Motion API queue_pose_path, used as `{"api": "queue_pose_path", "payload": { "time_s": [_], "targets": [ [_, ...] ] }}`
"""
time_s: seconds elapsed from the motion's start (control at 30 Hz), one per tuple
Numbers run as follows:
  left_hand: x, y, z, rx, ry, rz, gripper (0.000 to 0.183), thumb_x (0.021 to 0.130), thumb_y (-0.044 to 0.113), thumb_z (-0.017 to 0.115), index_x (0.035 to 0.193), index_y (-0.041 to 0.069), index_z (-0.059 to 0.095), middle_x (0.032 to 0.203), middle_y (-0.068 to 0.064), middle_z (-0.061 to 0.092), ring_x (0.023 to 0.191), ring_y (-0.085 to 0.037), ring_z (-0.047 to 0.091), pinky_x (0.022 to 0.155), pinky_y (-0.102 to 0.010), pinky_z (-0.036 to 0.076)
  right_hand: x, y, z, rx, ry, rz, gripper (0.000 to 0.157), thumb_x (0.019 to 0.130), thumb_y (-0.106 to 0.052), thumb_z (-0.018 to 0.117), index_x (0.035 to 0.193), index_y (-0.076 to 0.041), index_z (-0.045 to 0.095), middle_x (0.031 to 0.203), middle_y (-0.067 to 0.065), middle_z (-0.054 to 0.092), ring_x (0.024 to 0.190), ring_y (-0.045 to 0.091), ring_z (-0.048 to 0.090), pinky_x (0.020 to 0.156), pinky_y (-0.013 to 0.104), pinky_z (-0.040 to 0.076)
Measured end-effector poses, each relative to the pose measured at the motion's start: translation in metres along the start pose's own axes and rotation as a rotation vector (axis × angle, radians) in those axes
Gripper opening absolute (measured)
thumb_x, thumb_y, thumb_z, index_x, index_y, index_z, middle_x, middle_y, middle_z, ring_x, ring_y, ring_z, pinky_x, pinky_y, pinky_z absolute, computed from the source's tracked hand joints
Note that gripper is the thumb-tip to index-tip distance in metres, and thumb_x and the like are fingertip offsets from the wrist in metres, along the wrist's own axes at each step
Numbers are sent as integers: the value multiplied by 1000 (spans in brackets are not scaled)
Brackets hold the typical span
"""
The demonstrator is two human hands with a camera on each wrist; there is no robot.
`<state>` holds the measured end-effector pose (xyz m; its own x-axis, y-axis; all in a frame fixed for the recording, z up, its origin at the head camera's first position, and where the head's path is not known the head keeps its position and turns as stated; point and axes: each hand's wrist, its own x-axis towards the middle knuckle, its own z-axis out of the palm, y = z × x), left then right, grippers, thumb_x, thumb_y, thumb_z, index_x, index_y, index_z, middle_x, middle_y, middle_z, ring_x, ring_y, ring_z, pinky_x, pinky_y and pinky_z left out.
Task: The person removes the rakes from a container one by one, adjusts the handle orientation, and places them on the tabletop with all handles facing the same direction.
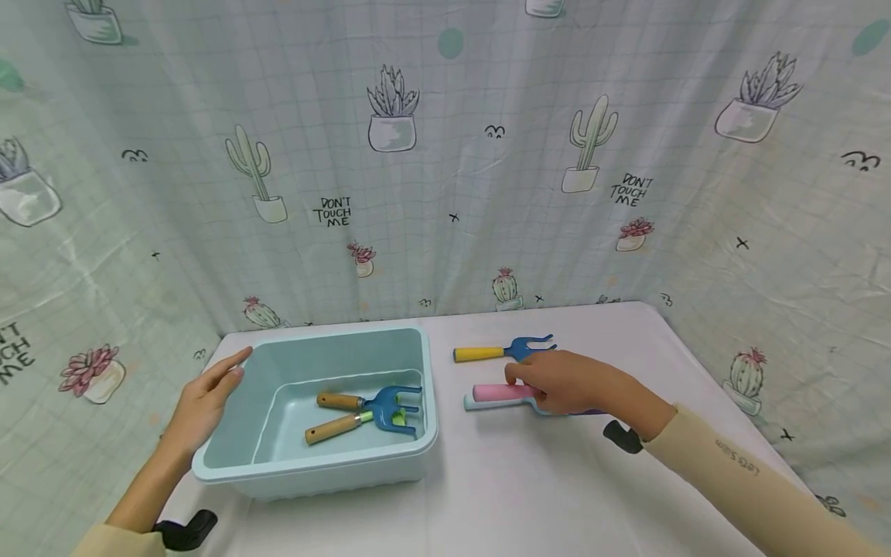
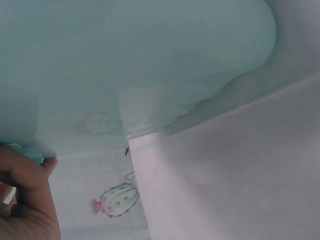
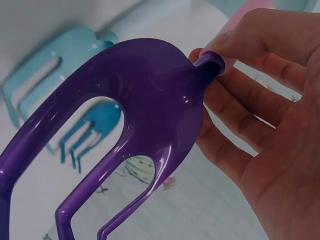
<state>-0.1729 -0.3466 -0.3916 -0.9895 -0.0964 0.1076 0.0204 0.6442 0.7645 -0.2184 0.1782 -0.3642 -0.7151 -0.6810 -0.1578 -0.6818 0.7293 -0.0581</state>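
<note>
My right hand pinches the pink handle of a purple garden hand fork, near where the handle meets the head. A light blue hand fork lies on the table beneath it, partly covered in the head view. Just behind is a blue hand fork with a yellow handle. At the left, my left hand holds the side rim of a pale blue plastic bin. Inside the bin lie a blue hand fork with a wooden handle and a wooden-handled green tool, its head mostly hidden.
The white table carries the bin on its left half and the loose forks right of it. A curtain printed with cacti hangs behind the table and along both sides.
</note>
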Motion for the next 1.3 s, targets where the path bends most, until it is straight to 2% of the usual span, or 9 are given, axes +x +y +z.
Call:
{"api": "queue_pose_path", "payload": {
  "time_s": [0.13,0.3,0.67,0.8,0.87,0.93,1.07,1.17,1.3],
  "targets": [
    [0,0,0,-23,-3,-3,53,103,47,29,153,28,27,158,-16,26,136,-47,36,98,-62,42,-1,-3,16,15,-24,29,35,85,-14,69,111,-33,56,82,-15,56,76,6,50,68,22,47],
    [0,-1,0,-38,-6,-3,54,103,48,29,153,28,26,158,-16,24,137,-48,34,98,-65,39,-1,-7,34,36,-43,4,35,85,-14,69,110,-34,56,86,-15,57,77,5,50,70,23,48],
    [-1,1,-1,-10,3,5,53,103,47,29,153,27,27,157,-17,27,135,-47,37,96,-59,45,-2,-17,64,84,-79,-63,36,84,-12,70,110,-33,57,71,-16,49,69,4,48,64,20,43],
    [-2,1,-2,7,5,6,53,103,47,30,152,26,28,156,-17,29,133,-46,39,87,-33,55,-2,-19,70,113,-106,-44,38,83,-10,70,109,-34,58,72,-16,50,69,3,47,62,20,41],
    [-2,1,-2,9,6,8,53,103,46,30,152,26,28,156,-18,30,132,-46,40,79,-18,52,-2,-19,72,111,-116,-42,39,82,-10,71,109,-35,58,74,-16,51,70,4,47,62,20,41],
    [-2,1,-2,11,6,6,53,103,46,30,152,26,28,156,-18,30,132,-46,40,77,-16,51,-2,-20,73,110,-120,-43,39,82,-11,70,110,-35,58,75,-16,51,70,3,47,62,20,41],
    [-2,1,-1,9,5,6,53,103,46,30,153,26,28,156,-18,30,132,-47,40,77,-19,52,-4,-21,73,109,-116,-47,37,82,-12,70,110,-34,58,74,-15,52,69,3,47,62,20,40],
    [-2,2,-2,12,5,6,53,103,46,30,153,26,28,155,-18,31,132,-47,40,74,-13,48,-4,-21,73,106,-113,-50,37,82,-13,70,110,-34,59,74,-15,52,69,3,47,62,20,40],
    [-2,2,-1,11,3,8,53,104,46,29,153,26,27,156,-18,30,133,-47,40,86,-36,55,-4,-22,74,93,-110,-47,36,82,-15,70,111,-35,59,76,-15,53,71,4,47,63,21,41]
  ]
}}
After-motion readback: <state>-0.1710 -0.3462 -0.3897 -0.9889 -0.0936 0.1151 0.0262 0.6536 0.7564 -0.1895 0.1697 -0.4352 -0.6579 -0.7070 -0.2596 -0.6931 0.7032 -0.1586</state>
